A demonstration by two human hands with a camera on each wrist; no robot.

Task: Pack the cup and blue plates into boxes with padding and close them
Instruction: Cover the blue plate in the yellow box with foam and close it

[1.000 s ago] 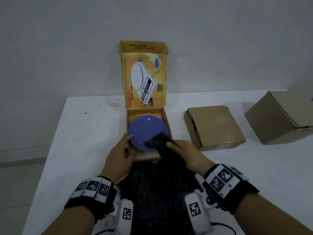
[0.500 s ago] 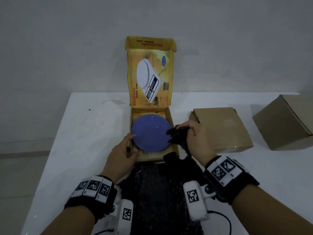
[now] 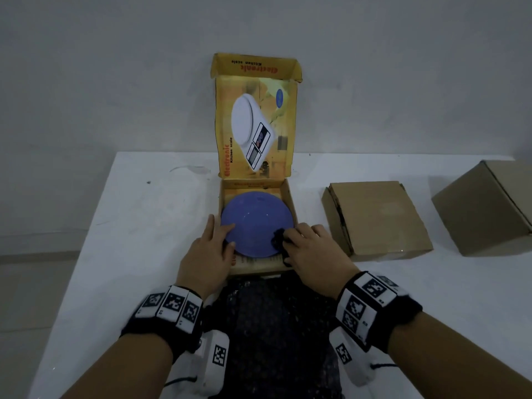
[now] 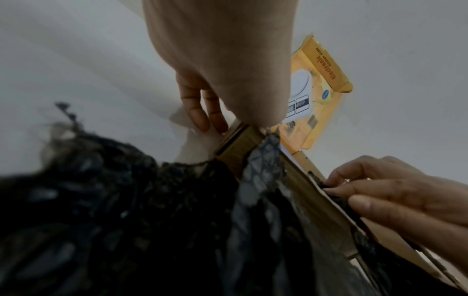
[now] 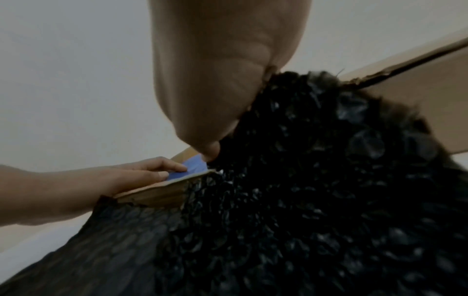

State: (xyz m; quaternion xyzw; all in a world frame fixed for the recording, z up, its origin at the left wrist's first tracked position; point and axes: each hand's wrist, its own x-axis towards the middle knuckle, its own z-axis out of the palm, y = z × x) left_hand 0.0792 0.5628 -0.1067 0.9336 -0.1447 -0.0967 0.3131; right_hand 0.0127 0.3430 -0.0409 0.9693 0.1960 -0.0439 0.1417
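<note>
- While the head view shows the blue plate (image 3: pixel 257 223) lying flat inside the open yellow box (image 3: pixel 227 194) on the white table (image 3: pixel 138 226), the wrist views catch only a sliver of it past the box wall.
- From the head camera the left hand (image 3: pixel 207 256) rests at the plate's left rim, forefinger laid along the outer box wall, the other fingers reaching over the edge onto the plate; the right wrist view shows its fingertips (image 5: pixel 177 167) bent down onto the blue surface.
- Seen from the left wrist, the right hand (image 4: pixel 395 192) pinches a black strip of bubble wrap (image 3: pixel 277 240) between thumb and fingers at the box's near edge; the head view places that pinch at the plate's near right rim.
- Black bubble wrap spreads from the box's front wall toward the person, between both forearms, and fills most of each wrist picture, hiding the box front there.
- Right of the yellow box lies a flat brown carton (image 3: pixel 374 217), closed; farther right sits a larger brown carton (image 3: pixel 486 208), partly cut off by the frame edge.
- No cup shows in any view.
- On the upright lid (image 3: pixel 256 125) a white scale is pictured beside the words "Electronic Kitchen scale"; the lid's top flap repeats them upside down.
</note>
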